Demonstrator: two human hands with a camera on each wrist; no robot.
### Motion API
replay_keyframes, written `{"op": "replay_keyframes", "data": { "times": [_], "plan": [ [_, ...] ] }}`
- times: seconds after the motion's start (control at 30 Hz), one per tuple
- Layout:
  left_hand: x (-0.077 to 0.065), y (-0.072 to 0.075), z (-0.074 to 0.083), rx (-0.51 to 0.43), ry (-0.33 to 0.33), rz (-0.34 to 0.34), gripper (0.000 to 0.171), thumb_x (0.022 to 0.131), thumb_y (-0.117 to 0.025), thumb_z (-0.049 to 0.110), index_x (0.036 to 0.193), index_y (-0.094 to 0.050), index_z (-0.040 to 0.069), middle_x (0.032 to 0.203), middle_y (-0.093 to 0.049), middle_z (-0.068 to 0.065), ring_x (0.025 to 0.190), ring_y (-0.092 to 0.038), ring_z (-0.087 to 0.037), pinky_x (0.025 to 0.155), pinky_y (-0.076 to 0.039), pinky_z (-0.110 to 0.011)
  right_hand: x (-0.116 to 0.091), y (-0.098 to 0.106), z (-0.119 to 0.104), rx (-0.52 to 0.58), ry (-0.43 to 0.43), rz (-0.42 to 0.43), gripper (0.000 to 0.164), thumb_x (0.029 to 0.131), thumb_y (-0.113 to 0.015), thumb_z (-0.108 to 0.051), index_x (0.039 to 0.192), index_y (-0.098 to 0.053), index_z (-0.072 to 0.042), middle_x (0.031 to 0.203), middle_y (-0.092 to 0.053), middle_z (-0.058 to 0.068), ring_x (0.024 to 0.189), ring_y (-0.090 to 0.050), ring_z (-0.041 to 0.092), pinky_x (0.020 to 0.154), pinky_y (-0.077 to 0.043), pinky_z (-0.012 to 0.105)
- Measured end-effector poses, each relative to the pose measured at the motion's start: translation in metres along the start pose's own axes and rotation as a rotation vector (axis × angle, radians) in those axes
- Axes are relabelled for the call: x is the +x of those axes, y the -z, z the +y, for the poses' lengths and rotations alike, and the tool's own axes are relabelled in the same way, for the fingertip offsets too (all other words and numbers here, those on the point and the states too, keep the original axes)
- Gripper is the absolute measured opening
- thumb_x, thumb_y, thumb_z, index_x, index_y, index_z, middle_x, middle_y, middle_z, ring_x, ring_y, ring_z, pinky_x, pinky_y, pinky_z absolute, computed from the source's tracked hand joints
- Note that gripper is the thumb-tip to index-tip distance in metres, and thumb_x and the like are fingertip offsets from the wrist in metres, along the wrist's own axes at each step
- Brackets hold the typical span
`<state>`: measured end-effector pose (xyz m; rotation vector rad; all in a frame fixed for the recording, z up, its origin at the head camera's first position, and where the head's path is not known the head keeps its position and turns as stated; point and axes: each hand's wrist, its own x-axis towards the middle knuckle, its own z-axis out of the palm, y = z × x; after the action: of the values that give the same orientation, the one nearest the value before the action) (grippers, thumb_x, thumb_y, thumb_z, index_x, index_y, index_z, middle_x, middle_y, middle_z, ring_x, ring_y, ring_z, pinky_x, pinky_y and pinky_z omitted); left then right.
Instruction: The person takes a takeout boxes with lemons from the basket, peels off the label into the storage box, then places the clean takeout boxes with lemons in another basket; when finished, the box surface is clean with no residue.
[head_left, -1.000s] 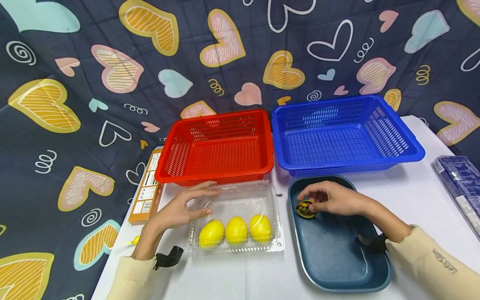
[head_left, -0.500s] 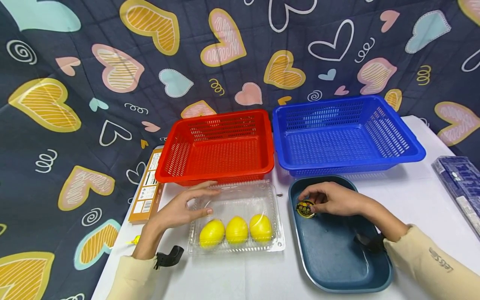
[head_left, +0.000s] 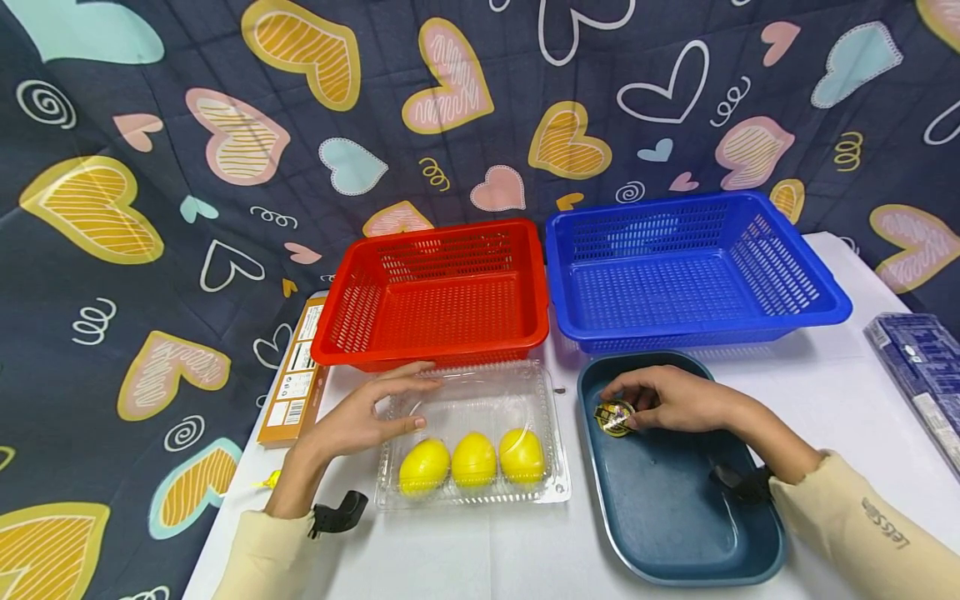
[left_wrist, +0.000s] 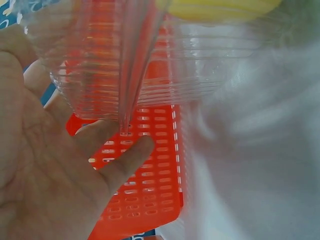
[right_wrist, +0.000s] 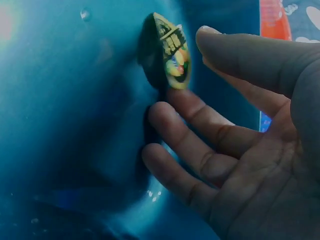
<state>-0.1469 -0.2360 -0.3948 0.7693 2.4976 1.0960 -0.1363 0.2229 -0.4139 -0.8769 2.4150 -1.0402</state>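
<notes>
Three lemons [head_left: 472, 460] sit in a row inside a clear plastic clamshell box [head_left: 480, 400] in the head view. My left hand [head_left: 360, 417] is at the box's left side, thumb and fingers spread around its upper left corner; in the left wrist view the thumb [left_wrist: 132, 155] stands apart from the clear rim. Over the upper left part of a dark teal tray [head_left: 667, 533], my right hand [head_left: 675, 400] holds a round black and gold sticker [head_left: 615, 418] at its edge with thumb and fingertips. The sticker [right_wrist: 175, 55] is tilted, with colourful fruit printed on it.
Behind the box stands a red plastic basket [head_left: 450, 312], and right of it a blue basket [head_left: 660, 287]. An orange-brown carton [head_left: 292, 383] lies at the left, a dark blue package [head_left: 918, 367] at the far right. A heart-patterned cloth [head_left: 450, 167] hangs behind.
The sticker has tilted slightly in my right hand, so its face now catches the light. My right hand has shifted a little to the right; the left hand has stayed in place.
</notes>
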Motion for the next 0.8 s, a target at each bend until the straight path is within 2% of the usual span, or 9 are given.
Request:
{"op": "replay_keyframes", "data": {
  "times": [0.3,0.57,0.7,0.8],
  "plan": [
    [0.001,0.000,0.003,0.018,-0.011,0.001,0.050,0.090,-0.077,0.022,0.138,-0.064,0.027,0.160,-0.044,0.003,0.152,-0.035,-0.026,0.118,-0.034,-0.065,-0.007,0.009,-0.007,-0.079,-0.017,0.013,0.038,0.089,-0.077,-0.017,0.126,-0.069,-0.011,0.116,-0.071,0.009,0.098,-0.067,0.020,0.081,-0.058,0.031],
    [0.001,-0.002,0.005,0.017,-0.029,0.021,0.050,0.091,-0.077,0.020,0.139,-0.063,0.023,0.160,-0.045,0.001,0.150,-0.037,-0.026,0.117,-0.035,-0.065,-0.024,0.032,-0.022,0.018,-0.017,0.051,0.033,0.096,-0.071,-0.023,0.128,-0.069,-0.014,0.125,-0.071,0.012,0.097,-0.068,0.009,0.082,-0.059,0.026],
    [-0.002,-0.005,0.002,0.008,-0.040,0.054,0.051,0.090,-0.078,0.021,0.138,-0.064,0.026,0.158,-0.047,0.000,0.149,-0.039,-0.024,0.117,-0.035,-0.066,-0.034,0.044,-0.025,0.004,-0.015,0.169,0.026,0.098,-0.068,-0.018,0.124,-0.071,-0.016,0.120,-0.074,0.005,0.100,-0.068,0.005,0.083,-0.058,0.024],
    [-0.005,-0.007,0.000,-0.001,-0.042,0.081,0.051,0.089,-0.079,0.020,0.137,-0.065,0.028,0.156,-0.049,0.001,0.148,-0.040,-0.023,0.116,-0.035,-0.066,-0.043,0.052,-0.023,-0.063,-0.028,0.302,0.024,0.097,-0.069,-0.014,0.120,-0.073,-0.019,0.109,-0.075,-0.003,0.093,-0.066,0.003,0.078,-0.056,0.021]
  ]
}}
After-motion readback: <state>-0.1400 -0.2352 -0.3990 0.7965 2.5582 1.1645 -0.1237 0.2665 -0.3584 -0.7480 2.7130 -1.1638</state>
